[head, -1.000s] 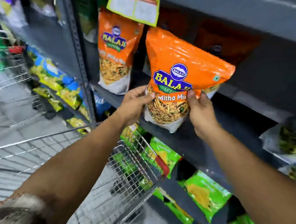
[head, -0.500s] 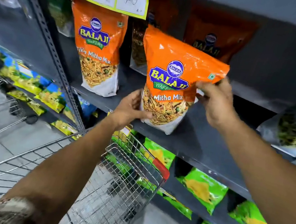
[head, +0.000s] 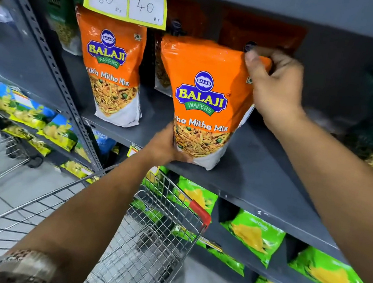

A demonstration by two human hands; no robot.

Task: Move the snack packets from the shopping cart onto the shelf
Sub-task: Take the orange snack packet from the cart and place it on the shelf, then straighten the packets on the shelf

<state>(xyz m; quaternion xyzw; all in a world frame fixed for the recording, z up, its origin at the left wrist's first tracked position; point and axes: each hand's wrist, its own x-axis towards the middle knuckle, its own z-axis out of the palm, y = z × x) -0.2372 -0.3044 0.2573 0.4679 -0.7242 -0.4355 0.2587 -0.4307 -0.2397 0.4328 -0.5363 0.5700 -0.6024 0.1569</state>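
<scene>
Hands: left hand grips orange packet base, right hand pinches its top corner.
Risk: released leaning, packet may topple off shelf front edge.

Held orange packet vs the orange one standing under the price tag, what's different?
The held packet is gripped by both hands, left hand at its base, right hand at its top corner; the standing packet is untouched. The held packet sits at the shelf front edge; the standing packet sits further back, left. Both are orange Balaji Mitha Mix pouches, upright.
</scene>
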